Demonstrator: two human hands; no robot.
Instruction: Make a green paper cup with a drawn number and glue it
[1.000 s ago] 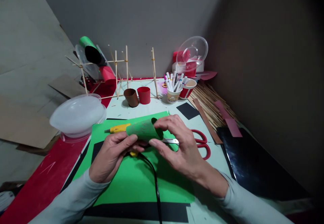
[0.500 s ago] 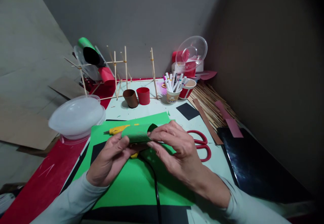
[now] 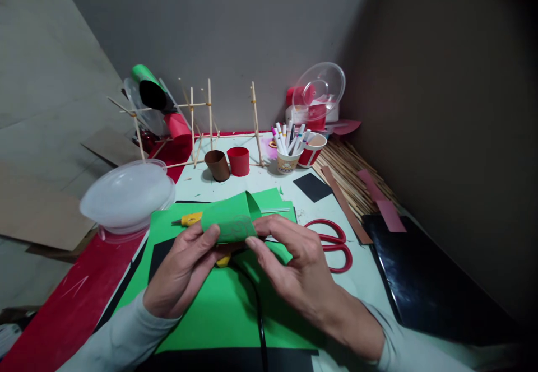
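Observation:
A rolled green paper tube (image 3: 229, 219) is held sideways between my two hands, its round opening facing right. My left hand (image 3: 187, 265) grips its left end, thumb on the near side and fingers beneath. At the right end, my right hand (image 3: 294, 260) pinches the lower edge between thumb and fingers. Behind and below the tube lies a yellow hot glue gun (image 3: 192, 219), partly hidden, its black cord (image 3: 259, 305) running toward me. Green paper sheets (image 3: 202, 316) lie under my hands, with a piece of black paper (image 3: 161, 253) on top.
Red-handled scissors (image 3: 347, 257) lie right of my hand. Farther back stand a brown paper cup (image 3: 217, 166), a red paper cup (image 3: 239, 162), a cup of markers (image 3: 287, 162) and a stick frame (image 3: 210, 114). Bamboo sticks (image 3: 357, 170) and plastic lids (image 3: 128, 195) flank the table.
The green tube has opened into a wider roll and its top edge stands higher. My right fingers have moved from inside its opening to its lower right edge.

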